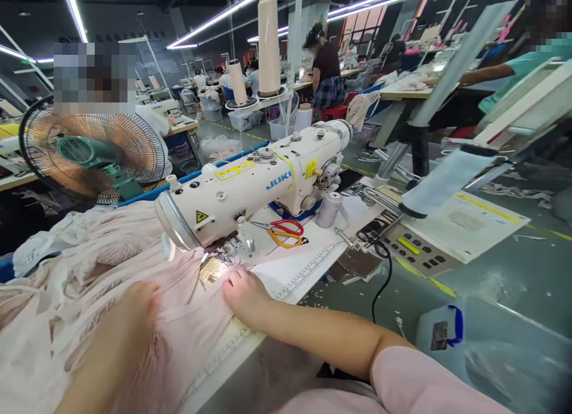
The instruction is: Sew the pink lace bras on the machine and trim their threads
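Pale pink fabric is spread over the left part of the sewing table and runs up to the white sewing machine. My right hand is at the fabric's edge, right in front of the shiny needle plate, its fingers curled and closed on the cloth. Farther left, my left hand is over the gathered fabric, smeared by motion, so its fingers cannot be made out. Scissors with red and orange handles lie on the table under the machine's arm, beside a thread cone.
A printed ruler runs along the table's front edge. A control box and a padded roller stand to the right. A fan is at the left, with a clear plastic bin at lower right. Several people work behind.
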`<state>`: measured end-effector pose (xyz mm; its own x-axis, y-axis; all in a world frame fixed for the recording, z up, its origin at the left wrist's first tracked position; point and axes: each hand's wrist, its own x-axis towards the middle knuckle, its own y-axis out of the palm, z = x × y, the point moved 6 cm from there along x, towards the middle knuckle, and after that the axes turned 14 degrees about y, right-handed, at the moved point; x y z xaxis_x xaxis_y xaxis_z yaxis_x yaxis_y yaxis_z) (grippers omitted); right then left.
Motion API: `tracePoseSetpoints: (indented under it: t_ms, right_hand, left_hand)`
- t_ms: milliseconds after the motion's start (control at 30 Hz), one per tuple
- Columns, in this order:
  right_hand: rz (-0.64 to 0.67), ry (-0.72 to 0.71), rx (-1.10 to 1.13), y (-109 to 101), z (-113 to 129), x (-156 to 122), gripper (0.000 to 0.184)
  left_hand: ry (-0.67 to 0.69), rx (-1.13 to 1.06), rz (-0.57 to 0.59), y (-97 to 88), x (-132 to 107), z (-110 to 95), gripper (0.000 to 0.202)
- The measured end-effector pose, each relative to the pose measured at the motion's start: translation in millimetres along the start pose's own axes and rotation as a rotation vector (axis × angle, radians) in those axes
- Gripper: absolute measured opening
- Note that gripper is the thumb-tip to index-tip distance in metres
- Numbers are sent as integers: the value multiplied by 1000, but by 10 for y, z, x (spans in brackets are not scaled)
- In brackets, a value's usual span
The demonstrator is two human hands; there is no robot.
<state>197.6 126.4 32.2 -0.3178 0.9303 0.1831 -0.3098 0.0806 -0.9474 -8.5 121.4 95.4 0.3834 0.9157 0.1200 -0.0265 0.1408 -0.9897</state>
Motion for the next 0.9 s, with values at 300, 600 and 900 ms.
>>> tracePoseSetpoints:
  t_ms: [300, 600, 900]
  right_hand:
    - [7, -345, 48, 263, 192, -67, 41]
    - [173, -447, 78, 147, 141, 175, 40]
    - [122, -402, 175, 98, -85, -67, 35]
  left_hand:
    - [-270, -111, 66, 544, 986, -385, 39]
    - [-70, -211, 18, 439, 795, -454, 34]
    - [284, -293, -1, 771, 375, -705, 45]
